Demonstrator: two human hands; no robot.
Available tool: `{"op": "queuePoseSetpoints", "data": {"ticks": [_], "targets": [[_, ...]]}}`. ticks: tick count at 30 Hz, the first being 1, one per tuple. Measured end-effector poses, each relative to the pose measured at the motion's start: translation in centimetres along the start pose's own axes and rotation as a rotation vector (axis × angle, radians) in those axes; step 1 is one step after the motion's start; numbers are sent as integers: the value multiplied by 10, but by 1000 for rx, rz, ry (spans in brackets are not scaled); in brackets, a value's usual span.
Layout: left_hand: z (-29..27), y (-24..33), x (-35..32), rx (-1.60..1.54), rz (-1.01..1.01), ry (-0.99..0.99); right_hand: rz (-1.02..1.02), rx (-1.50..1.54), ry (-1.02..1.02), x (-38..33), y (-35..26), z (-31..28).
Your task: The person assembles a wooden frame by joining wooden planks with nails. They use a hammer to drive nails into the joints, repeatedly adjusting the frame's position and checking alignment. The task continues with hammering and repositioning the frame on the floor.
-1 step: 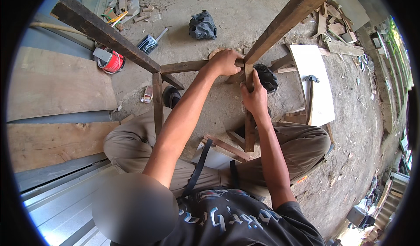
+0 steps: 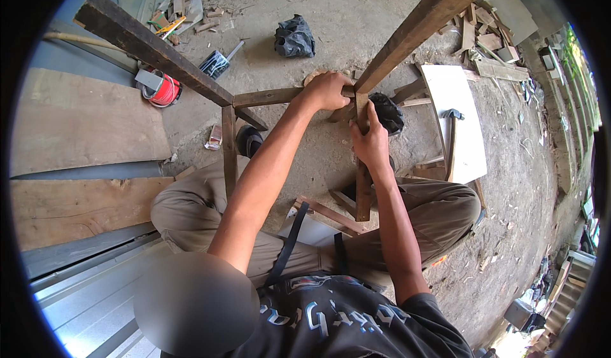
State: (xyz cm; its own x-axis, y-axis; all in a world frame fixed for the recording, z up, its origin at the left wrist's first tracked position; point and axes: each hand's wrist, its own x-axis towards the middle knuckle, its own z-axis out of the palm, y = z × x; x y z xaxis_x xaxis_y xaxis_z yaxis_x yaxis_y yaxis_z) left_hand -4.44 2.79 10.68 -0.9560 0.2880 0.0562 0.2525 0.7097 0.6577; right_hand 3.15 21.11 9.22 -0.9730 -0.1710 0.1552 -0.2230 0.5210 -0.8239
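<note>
I sit on the ground with a rough wooden frame over my legs. Two long dark beams, the left beam (image 2: 159,49) and the right beam (image 2: 426,27), run away from me, joined by a cross rail (image 2: 267,97). My left hand (image 2: 328,91) is closed around the cross rail's right end, where it meets the right beam. My right hand (image 2: 370,143) grips the upright post (image 2: 363,196) just below that joint. A second upright post (image 2: 229,151) hangs from the left beam.
A hammer (image 2: 450,135) lies on a white board (image 2: 471,154) to the right. A black bag (image 2: 294,38) lies ahead, a red reel (image 2: 164,92) at the left. Wood offcuts (image 2: 484,40) are piled far right. Wide planks (image 2: 76,122) lie on my left.
</note>
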Motion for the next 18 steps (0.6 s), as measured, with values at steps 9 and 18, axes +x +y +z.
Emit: {"op": "queuePoseSetpoints", "data": {"ticks": [9,18], "targets": [[3,-8,-3,43,13,4,52,38,-44,1,-7,-1],[3,-3,-4,51,-37,24,146,18,-74,1,-10,-1]]}}
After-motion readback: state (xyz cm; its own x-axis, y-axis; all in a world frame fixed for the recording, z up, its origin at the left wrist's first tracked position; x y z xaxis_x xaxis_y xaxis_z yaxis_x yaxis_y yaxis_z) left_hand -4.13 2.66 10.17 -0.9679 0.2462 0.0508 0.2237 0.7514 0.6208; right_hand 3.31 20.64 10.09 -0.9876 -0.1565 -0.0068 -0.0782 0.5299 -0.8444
